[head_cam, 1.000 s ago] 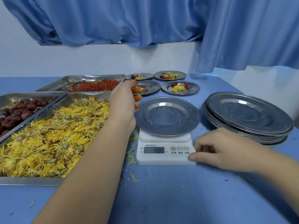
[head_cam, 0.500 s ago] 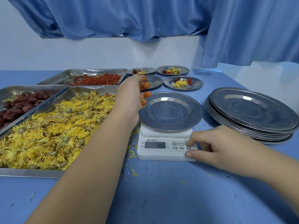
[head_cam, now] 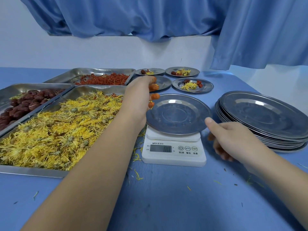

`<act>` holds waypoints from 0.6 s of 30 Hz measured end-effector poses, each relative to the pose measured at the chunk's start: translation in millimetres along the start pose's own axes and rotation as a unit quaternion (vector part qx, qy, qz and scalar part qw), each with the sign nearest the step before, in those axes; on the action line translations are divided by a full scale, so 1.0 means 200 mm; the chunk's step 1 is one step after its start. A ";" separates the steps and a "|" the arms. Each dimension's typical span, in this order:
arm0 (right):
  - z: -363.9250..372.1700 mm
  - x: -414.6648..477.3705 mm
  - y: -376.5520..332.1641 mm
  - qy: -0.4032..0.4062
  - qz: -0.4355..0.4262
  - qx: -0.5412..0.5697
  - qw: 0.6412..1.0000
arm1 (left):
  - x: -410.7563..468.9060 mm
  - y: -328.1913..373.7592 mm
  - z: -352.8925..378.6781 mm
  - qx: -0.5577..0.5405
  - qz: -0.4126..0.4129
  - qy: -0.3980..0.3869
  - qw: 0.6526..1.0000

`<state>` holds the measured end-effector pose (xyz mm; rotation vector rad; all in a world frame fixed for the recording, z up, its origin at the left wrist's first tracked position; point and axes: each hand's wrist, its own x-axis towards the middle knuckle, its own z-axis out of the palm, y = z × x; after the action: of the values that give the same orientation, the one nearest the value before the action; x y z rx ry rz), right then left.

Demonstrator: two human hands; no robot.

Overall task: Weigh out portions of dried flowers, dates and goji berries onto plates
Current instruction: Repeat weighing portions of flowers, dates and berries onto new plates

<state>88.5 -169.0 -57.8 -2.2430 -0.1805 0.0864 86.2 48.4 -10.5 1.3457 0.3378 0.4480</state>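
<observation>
Dried flowers (head_cam: 58, 127) are lying heaped in the big tray at the left edge of the counter (head_cam: 166, 197). Dates (head_cam: 25, 104) are filling a tray beyond them, and goji berries (head_cam: 103, 79) are sitting in a third tray towards the far edge. All three trays are holding plenty of stock.

Near the far edge, three served plates (head_cam: 205, 87) are each carrying a small mix of yellow petals, a date and red berries. A fourth plate (head_cam: 165, 83) beside them is lying mostly hidden behind the left hand (head_cam: 140, 97), with a few yellow petals showing on it. So several portions are looking finished.

At the middle of the counter an empty plate (head_cam: 178, 114) is resting on the white scale (head_cam: 174, 157), whose display is too blurred to read. This portion is looking not yet begun.

The left hand is hovering at the empty plate's left rim, its orange-tipped fingers (head_cam: 154, 87) curling inward. Whether they are pinching anything I cannot tell.

The right hand (head_cam: 233, 139) is hanging just beside the scale's right side, fingers loosely curled round nothing visible, thumb (head_cam: 209, 121) pointing up close to the plate's rim.

Towards the right edge a tall stack of bare plates (head_cam: 263, 117) is waiting, so by my judgement much weighing is remaining.
</observation>
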 end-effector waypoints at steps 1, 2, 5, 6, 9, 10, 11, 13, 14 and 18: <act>0.00 0.02 0.00 -0.012 0.025 0.039 0.999 | 0.00 0.00 0.00 0.001 0.001 0.000 1.000; 0.01 0.04 0.01 -0.017 0.036 0.073 0.997 | 0.00 0.00 0.00 0.002 0.001 0.001 1.000; 0.02 0.07 0.01 -0.029 0.032 0.155 0.987 | 0.01 0.00 0.00 0.009 0.005 0.007 1.000; 0.02 0.08 0.01 -0.038 0.028 0.174 0.984 | 0.01 -0.01 -0.01 0.012 0.007 0.010 1.000; 0.03 0.07 0.01 -0.081 0.018 0.222 0.971 | 0.01 -0.01 0.00 0.023 0.012 0.014 1.000; 0.03 0.06 0.01 -0.096 0.013 0.221 0.970 | 0.01 -0.01 0.00 0.025 0.014 0.015 0.999; 0.03 0.05 0.01 -0.107 0.007 0.207 0.972 | 0.01 0.00 0.01 0.026 0.013 0.017 0.999; 0.03 0.03 0.01 -0.117 -0.020 0.145 0.982 | 0.01 0.00 0.01 0.026 0.009 0.021 0.999; 0.03 0.02 0.01 -0.114 -0.043 0.110 0.987 | 0.01 0.00 0.01 0.025 0.012 0.020 0.999; 0.04 -0.04 0.02 0.000 -0.191 0.001 0.981 | -0.02 -0.01 -0.01 0.029 0.043 0.006 0.999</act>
<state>81.1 -167.6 -66.0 -2.1661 -0.6067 -0.1205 81.5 47.4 -13.2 1.4186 0.3055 0.5222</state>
